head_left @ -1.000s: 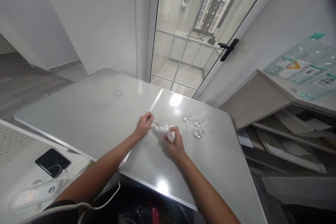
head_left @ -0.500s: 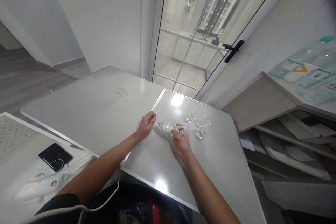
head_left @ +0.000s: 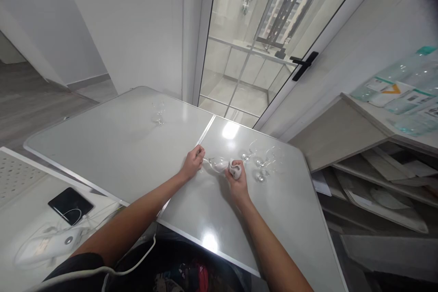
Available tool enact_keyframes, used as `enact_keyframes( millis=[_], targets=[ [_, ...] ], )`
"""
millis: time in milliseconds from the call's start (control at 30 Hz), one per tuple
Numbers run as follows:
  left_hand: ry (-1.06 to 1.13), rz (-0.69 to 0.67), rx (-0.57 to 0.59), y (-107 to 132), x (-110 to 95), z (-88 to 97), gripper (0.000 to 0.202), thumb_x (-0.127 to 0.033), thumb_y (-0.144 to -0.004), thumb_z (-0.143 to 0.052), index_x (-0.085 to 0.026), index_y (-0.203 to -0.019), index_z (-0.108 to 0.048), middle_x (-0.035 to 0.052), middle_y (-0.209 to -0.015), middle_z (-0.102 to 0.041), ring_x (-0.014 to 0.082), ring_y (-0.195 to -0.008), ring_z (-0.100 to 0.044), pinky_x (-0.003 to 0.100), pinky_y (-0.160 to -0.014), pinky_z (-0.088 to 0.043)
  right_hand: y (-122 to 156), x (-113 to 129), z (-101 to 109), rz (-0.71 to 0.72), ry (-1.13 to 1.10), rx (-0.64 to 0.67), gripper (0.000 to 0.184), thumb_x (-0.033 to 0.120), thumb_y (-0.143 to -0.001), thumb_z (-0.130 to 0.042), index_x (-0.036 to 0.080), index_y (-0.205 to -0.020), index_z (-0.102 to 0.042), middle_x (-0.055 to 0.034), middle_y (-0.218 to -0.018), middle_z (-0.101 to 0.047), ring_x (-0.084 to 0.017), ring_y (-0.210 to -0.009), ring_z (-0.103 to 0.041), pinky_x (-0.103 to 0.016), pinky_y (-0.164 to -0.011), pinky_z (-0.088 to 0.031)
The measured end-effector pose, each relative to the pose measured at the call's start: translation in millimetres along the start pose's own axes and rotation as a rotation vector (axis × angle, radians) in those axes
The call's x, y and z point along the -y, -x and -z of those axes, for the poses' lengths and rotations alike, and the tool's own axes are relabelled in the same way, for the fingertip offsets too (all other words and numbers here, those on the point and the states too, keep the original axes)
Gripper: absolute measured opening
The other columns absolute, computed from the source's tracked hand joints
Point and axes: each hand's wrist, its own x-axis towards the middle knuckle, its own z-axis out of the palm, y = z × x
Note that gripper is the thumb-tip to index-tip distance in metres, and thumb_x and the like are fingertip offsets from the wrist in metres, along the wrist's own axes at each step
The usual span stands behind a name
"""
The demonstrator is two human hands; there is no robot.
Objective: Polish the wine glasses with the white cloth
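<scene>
A clear stemmed wine glass (head_left: 216, 163) lies sideways in the air over the table, its bowl pointing right. My left hand (head_left: 194, 160) is closed round the foot end of its stem. In my right hand (head_left: 238, 181) is a bunched white cloth (head_left: 235, 170), gripped at the mouth of the bowl, with part of it apparently inside the glass. Just right of that hand, several clear glasses (head_left: 260, 175) stand close together on the table. Another stemmed glass (head_left: 159, 118) stands alone on the far left part of the table.
The grey-white table (head_left: 112, 146) has a metal seam across it. At the lower left, a black phone-like device (head_left: 70, 205) and a white device (head_left: 51, 245) lie with cables on a side surface. Plastic bottles (head_left: 393, 89) sit on a shelf at right. Behind is a glass door (head_left: 232, 68).
My right hand has turned a little, and the cloth is now bunched more tightly in it. The wine glass and my left hand have barely moved.
</scene>
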Motion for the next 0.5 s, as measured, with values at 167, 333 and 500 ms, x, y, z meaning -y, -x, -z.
enact_keyframes(
  millis=[167, 333, 500],
  targets=[
    [-0.236, -0.305, 0.001, 9, -8, 0.9, 0.029, -0.043, -0.094, -0.059, -0.021, -0.079, -0.048, -0.0004, -0.076, -0.043, 0.0145, -0.068, -0.038, 0.026, -0.06, -0.036, -1, 9, -10, -0.327, -0.448, -0.027, 0.047, 0.038, -0.072, -0.086, 0.029, -0.103, -0.051, 0.0024, -0.091, -0.061, -0.019, -0.084, -0.062, -0.034, -0.078, -0.052],
    [-0.017, -0.101, -0.123, 4, 0, 1.4, 0.034, -0.05, -0.097, -0.055, -0.022, -0.08, -0.044, -0.0049, -0.069, -0.03, 0.0107, -0.055, -0.025, 0.023, -0.047, -0.026, 8, 10, 2, -0.056, -0.005, 0.242, 0.037, 0.029, -0.073, -0.084, 0.028, -0.098, -0.056, 0.0035, -0.081, -0.056, -0.017, -0.074, -0.052, -0.031, -0.073, -0.047],
    [0.028, 0.033, -0.066, -1, 0, 0.7, 0.036, -0.052, -0.094, -0.057, -0.023, -0.078, -0.042, -0.0063, -0.067, -0.028, 0.0096, -0.052, -0.021, 0.021, -0.044, -0.02, 8, 1, 6, 0.077, 0.201, 0.193, 0.027, 0.024, -0.074, -0.079, 0.027, -0.092, -0.06, 0.0009, -0.085, -0.059, -0.019, -0.079, -0.052, -0.033, -0.077, -0.046]
  ],
)
